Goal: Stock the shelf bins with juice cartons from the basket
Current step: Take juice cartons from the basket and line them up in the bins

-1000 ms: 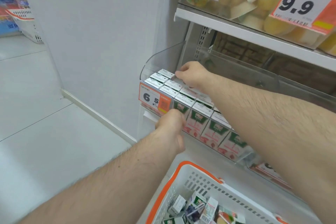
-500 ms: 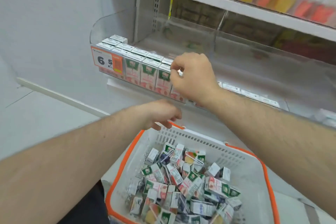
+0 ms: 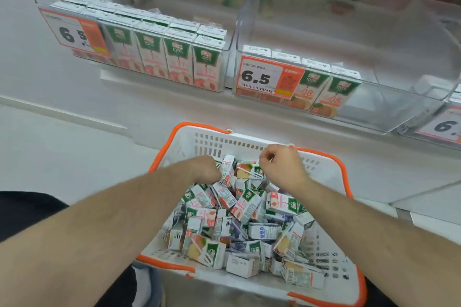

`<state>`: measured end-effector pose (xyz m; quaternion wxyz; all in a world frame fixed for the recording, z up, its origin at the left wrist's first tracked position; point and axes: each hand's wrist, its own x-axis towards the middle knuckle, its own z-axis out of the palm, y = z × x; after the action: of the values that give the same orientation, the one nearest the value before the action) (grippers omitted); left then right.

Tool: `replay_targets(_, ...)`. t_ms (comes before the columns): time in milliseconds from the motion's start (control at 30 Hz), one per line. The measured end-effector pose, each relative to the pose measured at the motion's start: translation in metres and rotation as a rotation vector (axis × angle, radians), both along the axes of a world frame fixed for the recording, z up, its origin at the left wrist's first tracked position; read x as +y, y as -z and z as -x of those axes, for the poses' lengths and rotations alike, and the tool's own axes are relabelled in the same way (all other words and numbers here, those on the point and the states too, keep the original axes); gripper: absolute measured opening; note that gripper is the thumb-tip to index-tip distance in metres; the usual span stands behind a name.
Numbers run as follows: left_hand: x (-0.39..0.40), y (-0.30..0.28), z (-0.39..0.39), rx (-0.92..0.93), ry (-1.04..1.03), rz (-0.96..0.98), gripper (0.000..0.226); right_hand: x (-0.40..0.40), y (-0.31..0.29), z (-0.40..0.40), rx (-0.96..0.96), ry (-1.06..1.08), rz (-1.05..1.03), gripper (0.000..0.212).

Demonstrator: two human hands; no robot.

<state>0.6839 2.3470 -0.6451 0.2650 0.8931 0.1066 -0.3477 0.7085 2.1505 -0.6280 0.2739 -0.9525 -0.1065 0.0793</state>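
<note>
A white basket with an orange rim [image 3: 199, 127] stands on the floor below the shelf, filled with several loose juice cartons [image 3: 245, 203] lying at all angles. My left hand [image 3: 205, 169] reaches down into the far part of the pile, beside an upright pink carton [image 3: 228, 168]; its fingers are hidden. My right hand [image 3: 283, 169] hovers over the far cartons with its fingers curled and nothing visible in them. The clear left shelf bin [image 3: 229, 40] is packed with peach cartons [image 3: 178, 60]. The middle bin [image 3: 389, 99] holds one front row of orange cartons [image 3: 331, 95].
Price tags reading 6.5 hang on the left bin [image 3: 74, 32] and the middle bin [image 3: 262, 77]; a third bin's tag [image 3: 444, 127] shows at the right edge. The middle bin's right half and back are bare. White floor [image 3: 62, 157] lies left of the basket.
Both hands left the left bin's cartons and dropped into the basket. My view swung down and right, from the bin to the basket.
</note>
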Motion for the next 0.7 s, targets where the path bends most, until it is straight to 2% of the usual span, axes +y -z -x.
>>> replay_targets(67, -0.009, 0.025, 0.002, 0.044, -0.056, 0.027, 0.022, -0.01, 0.03, 0.01, 0.172, -0.101, 0.131, 0.015)
replay_targets(167, -0.022, 0.069, 0.0, 0.026, -0.233, 0.083, 0.039, -0.021, 0.069, 0.028, 0.399, -0.341, 0.422, 0.016)
replay_targets(300, -0.036, 0.103, -0.005, -0.076, -0.479, -0.038, 0.062, -0.031, 0.095, 0.046, 0.388, -0.555, 0.795, 0.016)
replay_targets(400, -0.045, 0.12, -0.011, -0.061, -0.543, 0.008, 0.077, -0.036, 0.113, 0.053, 0.396, -0.583, 0.962, 0.025)
replay_targets(500, -0.051, 0.132, -0.016, -0.074, -0.623, 0.102, 0.069, -0.036, 0.132, 0.059, 0.406, -0.551, 0.998, 0.032)
replay_targets(600, -0.049, 0.138, -0.02, -0.109, -0.684, 0.127, 0.049, -0.033, 0.138, 0.058, 0.4, -0.51, 0.973, 0.041)
replay_targets(700, -0.042, 0.136, -0.019, -0.127, -0.798, 0.224, 0.044, -0.036, 0.135, 0.057, 0.376, -0.538, 0.954, 0.038)
